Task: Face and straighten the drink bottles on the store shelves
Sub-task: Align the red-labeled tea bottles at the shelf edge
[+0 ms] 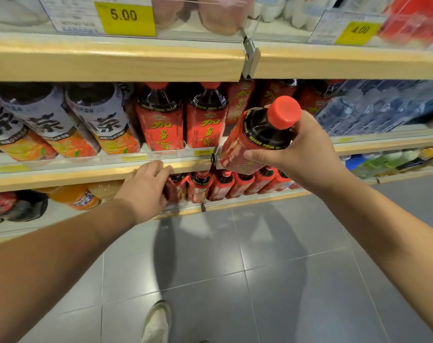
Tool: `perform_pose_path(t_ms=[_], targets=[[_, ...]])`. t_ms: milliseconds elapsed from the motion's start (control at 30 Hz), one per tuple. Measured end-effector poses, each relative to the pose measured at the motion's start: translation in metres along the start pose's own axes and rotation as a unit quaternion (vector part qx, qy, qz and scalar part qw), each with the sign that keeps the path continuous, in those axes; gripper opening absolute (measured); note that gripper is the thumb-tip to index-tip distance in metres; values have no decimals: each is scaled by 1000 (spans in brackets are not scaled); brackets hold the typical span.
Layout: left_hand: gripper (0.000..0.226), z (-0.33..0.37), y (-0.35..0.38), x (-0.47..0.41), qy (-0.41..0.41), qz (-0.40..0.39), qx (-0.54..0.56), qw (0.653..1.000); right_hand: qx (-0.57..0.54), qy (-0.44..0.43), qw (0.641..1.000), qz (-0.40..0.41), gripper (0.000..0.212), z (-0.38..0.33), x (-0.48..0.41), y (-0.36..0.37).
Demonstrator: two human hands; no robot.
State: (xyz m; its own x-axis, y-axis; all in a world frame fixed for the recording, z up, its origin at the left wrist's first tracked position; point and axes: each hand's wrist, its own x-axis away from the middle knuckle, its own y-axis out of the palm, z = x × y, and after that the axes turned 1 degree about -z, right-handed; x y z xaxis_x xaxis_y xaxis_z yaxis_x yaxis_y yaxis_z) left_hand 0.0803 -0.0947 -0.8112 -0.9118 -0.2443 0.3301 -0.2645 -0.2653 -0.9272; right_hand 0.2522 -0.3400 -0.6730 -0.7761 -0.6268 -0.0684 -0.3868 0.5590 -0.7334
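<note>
Your right hand (307, 154) grips a tilted red bottle (237, 144) before the shelf (62, 174); left hand (143, 189) loose, fingers on shelf edge, holding nothing.

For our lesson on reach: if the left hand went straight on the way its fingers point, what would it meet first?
Probably the shelf edge: the fingers of the left hand overlap it. Depth is unclear, so it might pass beneath, toward the small red bottles.
</note>
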Motion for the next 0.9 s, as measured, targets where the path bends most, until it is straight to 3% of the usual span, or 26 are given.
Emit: perform_pose_path(t_ms=[333, 500, 900], targets=[[73, 33, 0, -24, 38, -3, -15, 999, 32, 7, 999, 20, 75, 19, -18, -17], [67, 58, 6, -27, -29, 27, -9, 999, 39, -12, 999, -34, 89, 33, -32, -24], [61, 90, -4, -35, -127, 19, 61, 990, 21, -24, 999, -33, 80, 33, -56, -15]])
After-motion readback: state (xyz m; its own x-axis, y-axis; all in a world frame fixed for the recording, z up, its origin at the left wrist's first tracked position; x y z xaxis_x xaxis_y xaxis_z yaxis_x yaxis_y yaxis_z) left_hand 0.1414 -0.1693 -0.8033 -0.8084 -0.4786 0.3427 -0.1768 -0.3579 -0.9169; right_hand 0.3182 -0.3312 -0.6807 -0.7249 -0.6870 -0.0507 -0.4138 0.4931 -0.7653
